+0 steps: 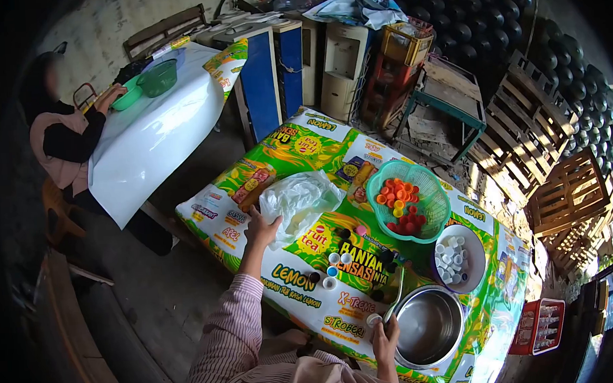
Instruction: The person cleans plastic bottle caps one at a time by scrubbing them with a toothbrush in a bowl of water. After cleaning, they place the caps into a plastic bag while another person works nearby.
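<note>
My left hand (260,229) is closed on the near edge of a crumpled, translucent plastic bag (297,202), which lies on the printed table cover. By the rim of a steel pot (430,326), my right hand (385,340) pinches a small white bottle cap (373,319) at its fingertips. The pot's long handle (401,286) rises just beyond these fingers. Between my hands, several loose caps lie on the cover, among them a blue-topped cap (332,271), a white cap (330,283) and a black cap (314,277).
A green basket (435,186) holds orange, red and yellow caps. A white bowl (479,252) of pale caps stands beside it. At another table (161,153) on the left, a person (68,137) reaches to green bowls. A red crate (537,326) stands at the right.
</note>
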Demonstrator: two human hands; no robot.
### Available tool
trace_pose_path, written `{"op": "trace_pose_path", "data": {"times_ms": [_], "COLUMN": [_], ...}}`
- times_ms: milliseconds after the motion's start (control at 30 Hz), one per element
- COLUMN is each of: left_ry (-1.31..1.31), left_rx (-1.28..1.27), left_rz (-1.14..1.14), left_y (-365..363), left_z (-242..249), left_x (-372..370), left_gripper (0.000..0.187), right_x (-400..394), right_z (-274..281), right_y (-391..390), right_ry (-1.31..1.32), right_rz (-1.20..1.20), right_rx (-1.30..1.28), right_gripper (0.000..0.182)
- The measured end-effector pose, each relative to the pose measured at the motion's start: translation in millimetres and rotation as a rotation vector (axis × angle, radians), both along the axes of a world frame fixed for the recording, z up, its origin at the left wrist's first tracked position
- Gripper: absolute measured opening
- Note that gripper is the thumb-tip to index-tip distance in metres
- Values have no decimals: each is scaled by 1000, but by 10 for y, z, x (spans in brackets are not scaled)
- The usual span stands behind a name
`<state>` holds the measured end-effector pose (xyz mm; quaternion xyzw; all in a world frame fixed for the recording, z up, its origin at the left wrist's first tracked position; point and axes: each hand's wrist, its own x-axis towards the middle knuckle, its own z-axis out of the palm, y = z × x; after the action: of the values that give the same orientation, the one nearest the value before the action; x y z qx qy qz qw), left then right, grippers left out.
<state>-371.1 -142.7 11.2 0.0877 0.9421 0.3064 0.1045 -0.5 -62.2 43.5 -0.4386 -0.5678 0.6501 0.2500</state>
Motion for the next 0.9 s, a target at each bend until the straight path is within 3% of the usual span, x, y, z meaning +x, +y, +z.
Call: {"op": "trace_pose_path", "data": {"times_ms": [33, 100, 167, 300, 367, 433, 500, 533, 567, 600, 633, 700, 767, 900], "left_ry": [25, 297, 0, 147, 276, 326, 386, 278, 335, 174, 216, 296, 478, 357], "left_rx": [-47, 189, 366, 434, 605, 713, 909, 1097, 1162, 1135, 1265, 1272, 1105, 1077], "left_rz": [-43, -160, -186, -235, -368, -342, -169, -83, 26, 199, 210, 377, 629, 625], "left_y": [17, 62, 124, 103, 47, -179, -521, -746, -1019, -1289, -1570, -2315, -2628, -3195], "left_z": [64, -641, -351, -25, 321, 770, 1061, 1385, 1339, 1712, 1690, 1801, 1824, 1636], "left_x": [-33, -408, -449, -762, -1120, -1573, -2161, -2248, -2748, -2743, -3140, -3921, -4239, -4906], "left_gripper": [94, 78, 62, 57, 50, 48, 47, 49, 50, 55, 57, 59, 61, 62], "right_x": [-25, -142, -250, -472, -605, -779, -1028, -1163, -1300, -1446, -1591, -2033, -2247, -2551], "right_z": [-6, 41, 69, 170, 25, -202, -167, -174, -228, -316, -354, -363, -133, -168], "right_y": [44, 87, 111, 48, 36, -14, -159, -232, -293, -352, -425, -680, -854, -1087], "right_ry": [-30, 21, 40, 12, 67, 126, 122, 117, 120, 119, 118, 227, 171, 152], "right_rz": [40, 62, 96, 40, 45, -14, -40, -42, -38, -47, -58, -75, -14, -25], "right_rx": [26, 20, 67, 38, 50, 99, 10, -2, -2, -6, -13, 0, -56, -39], "right_gripper": [3, 5, 7, 9, 10, 11, 12, 13, 13, 13, 14, 11, 9, 7]}}
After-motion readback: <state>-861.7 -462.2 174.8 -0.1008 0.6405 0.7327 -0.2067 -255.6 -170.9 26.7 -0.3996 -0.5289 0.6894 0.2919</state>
